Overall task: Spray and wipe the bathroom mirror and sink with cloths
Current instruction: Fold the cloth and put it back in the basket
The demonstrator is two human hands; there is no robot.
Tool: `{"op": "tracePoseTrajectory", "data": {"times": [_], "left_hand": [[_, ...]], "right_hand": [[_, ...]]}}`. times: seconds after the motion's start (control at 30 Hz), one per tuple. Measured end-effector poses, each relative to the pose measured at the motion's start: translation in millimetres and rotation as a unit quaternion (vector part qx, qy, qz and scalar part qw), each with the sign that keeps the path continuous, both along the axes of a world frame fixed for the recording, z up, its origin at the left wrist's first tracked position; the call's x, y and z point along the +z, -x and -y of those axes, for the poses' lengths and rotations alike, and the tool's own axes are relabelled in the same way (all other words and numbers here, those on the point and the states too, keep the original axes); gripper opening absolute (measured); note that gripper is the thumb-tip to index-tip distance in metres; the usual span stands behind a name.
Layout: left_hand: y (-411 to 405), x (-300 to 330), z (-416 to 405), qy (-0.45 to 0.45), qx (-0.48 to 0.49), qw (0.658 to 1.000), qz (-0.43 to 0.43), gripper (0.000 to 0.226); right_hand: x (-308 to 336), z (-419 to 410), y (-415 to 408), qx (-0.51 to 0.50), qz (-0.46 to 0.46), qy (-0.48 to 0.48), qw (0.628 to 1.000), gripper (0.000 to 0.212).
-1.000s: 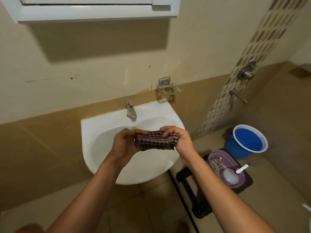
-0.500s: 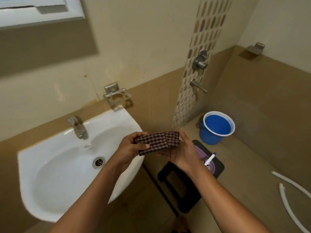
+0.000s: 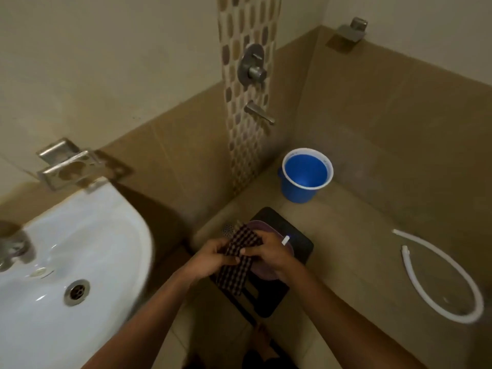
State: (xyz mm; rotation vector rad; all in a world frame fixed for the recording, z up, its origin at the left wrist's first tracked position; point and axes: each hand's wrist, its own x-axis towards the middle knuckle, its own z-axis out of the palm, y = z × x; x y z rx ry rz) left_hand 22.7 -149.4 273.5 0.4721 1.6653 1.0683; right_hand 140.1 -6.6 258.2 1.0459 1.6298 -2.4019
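We note a dark brown-and-cream checked cloth (image 3: 237,258). Sink (image 3: 87,235) glossy white, its drain ring (image 3: 76,292) silver. Bucket (image 3: 306,175) bright blue with a white rim. Hose (image 3: 436,278) on the floor white. Stool (image 3: 277,291) black, basin (image 3: 266,272) on it purple. Wall strip (image 3: 246,107) cream with brown and tan pebble mosaic.

Sink (image 3: 87,235) at left, tap (image 3: 13,246) at its back edge, drain (image 3: 76,292) in the bowl. Soap holder (image 3: 69,166) on the wall just above the sink. Right of the sink, stool (image 3: 292,249) on the floor, basin (image 3: 266,272) on it. Cloth (image 3: 237,262) above the stool, between left hand (image 3: 210,259) and right hand (image 3: 269,251). Bucket (image 3: 306,179) behind the stool, near the wall corner. Hose (image 3: 447,278) on the floor, far right.
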Motion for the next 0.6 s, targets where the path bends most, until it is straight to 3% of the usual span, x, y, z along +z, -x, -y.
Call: {"op": "tracePoseTrajectory", "data": {"times": [0.13,0.23,0.43,0.6], "left_hand": [[-2,-23,-22,-0.013,0.023,0.999,0.019,0.030],[-1,-42,-33,0.016,0.025,0.998,0.050,0.025],[14,-79,-46,0.068,-0.012,0.996,0.063,0.025],[42,-117,-57,0.126,-0.019,0.992,0.023,0.015]], "right_hand": [[-23,0,-21,-0.149,0.007,0.183,0.972,0.036],[-42,9,-29,-0.176,0.036,0.220,0.959,0.039],[-74,10,-18,-0.223,0.074,0.205,0.950,0.038],[-110,9,13,-0.243,0.169,0.077,0.952,0.039]]}}
